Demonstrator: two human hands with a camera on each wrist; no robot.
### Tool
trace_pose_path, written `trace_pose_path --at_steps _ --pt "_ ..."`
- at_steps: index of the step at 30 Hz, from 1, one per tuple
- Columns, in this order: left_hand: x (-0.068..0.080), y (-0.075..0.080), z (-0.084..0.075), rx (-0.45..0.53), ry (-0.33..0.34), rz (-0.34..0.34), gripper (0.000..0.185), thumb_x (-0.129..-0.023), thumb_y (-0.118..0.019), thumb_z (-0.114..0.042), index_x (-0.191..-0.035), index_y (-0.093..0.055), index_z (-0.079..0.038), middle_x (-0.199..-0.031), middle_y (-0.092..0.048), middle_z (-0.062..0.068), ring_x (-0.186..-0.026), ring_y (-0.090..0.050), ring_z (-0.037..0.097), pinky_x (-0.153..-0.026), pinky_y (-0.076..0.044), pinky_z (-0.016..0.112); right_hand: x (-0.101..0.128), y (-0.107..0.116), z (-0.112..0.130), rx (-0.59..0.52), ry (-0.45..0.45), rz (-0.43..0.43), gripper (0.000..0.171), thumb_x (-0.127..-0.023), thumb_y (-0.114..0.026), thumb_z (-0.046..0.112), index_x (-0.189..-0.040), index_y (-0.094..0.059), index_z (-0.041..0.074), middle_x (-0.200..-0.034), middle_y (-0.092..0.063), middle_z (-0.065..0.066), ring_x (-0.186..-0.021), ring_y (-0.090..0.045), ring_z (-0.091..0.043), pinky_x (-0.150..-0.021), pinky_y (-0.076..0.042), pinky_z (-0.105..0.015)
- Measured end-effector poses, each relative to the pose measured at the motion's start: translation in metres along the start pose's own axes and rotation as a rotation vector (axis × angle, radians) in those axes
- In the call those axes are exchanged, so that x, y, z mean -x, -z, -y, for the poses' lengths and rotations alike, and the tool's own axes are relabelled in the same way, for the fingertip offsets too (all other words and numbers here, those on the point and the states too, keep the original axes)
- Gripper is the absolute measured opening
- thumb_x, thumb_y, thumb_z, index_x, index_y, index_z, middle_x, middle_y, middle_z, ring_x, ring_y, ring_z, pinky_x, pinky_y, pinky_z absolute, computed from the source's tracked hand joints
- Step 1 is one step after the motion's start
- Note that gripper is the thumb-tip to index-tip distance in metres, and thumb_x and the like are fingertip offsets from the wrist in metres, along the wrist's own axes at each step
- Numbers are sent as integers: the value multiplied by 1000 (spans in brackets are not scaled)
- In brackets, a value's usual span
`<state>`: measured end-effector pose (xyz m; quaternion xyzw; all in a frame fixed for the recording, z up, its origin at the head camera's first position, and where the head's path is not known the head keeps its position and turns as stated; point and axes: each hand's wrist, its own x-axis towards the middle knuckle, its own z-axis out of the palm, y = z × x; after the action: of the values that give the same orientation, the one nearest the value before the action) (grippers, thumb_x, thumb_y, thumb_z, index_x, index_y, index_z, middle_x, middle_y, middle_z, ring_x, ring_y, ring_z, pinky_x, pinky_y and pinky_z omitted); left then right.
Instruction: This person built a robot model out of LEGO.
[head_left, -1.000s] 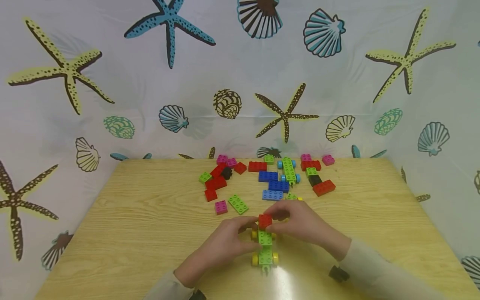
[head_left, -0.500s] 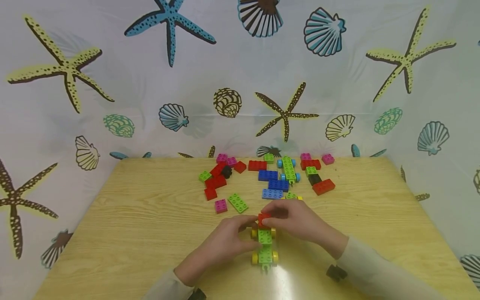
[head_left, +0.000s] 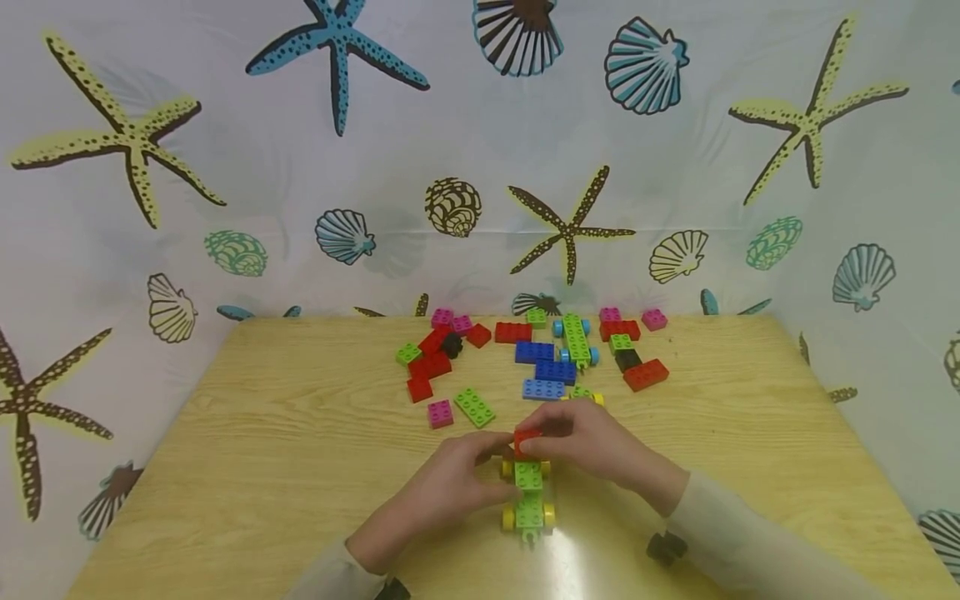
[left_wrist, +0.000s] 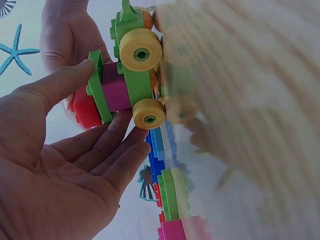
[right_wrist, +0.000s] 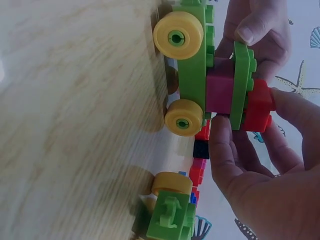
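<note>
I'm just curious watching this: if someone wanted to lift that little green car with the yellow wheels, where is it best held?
Probably by the long flat sides of the green car's chassis, between its yellow wheels, coming from above with thumb on one side and fingers on the other. The wheels roll and the red brick on top could snap off, so neither is a sound grip.

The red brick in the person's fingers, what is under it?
Under the red brick sits a green plate, then a pink brick, then the green wheeled base. How the studs join is hidden.
</note>
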<state>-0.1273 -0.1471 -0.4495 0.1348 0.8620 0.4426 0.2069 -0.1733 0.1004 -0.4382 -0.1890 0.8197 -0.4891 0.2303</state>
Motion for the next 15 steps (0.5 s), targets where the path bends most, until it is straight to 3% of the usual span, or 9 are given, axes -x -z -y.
trace_pose_path --at_steps 15 --pt "0 0 1 9 -15 -1 70 -96 -91 -34 -158 -64 -17 -160 -68 3 -153 -60 36 -126 -50 61 -1 -1 3 -21 -32 -1 20 -104 -82 26 -121 -83 15 -123 -83 0 -107 -76 -17 -97 -65 -34"
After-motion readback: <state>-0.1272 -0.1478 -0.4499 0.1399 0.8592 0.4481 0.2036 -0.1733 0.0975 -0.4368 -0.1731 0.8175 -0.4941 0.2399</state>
